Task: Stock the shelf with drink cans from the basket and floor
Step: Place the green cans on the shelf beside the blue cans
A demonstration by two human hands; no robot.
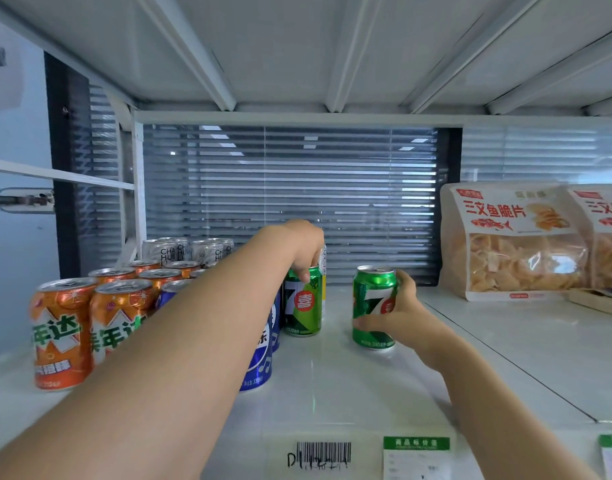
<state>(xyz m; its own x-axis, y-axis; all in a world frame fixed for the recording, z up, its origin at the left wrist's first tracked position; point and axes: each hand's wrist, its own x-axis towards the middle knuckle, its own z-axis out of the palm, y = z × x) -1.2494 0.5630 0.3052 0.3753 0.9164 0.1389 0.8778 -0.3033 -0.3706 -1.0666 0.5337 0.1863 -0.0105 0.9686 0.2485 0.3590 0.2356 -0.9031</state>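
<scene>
I have the left hand (pixel 303 249) pinching the first green can (pixel 303 306) by its rim, I judge to seat it against the blue cans (pixel 263 362) left of its fingers, while the right hand (pixel 400 313) curls round the second green can (pixel 370 299) (upright on the shelf (pixel 332 382)) to slide it alongside.

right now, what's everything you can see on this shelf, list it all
shelf: one, white, holds everything
orange cans: at least six, orange, left in rows
silver cans: about four, silver, back left
blue cans: at least two, blue, partly behind the left forearm
left green can: one, green, beside the blue cans
right green can: one, green, standing apart mid shelf
snack bags: two, pale with red print, right
barcode label: one, white, front edge
price tags: two, green-topped, front edge
left hand: grips left green can's top
right hand: wraps right green can's side
</scene>
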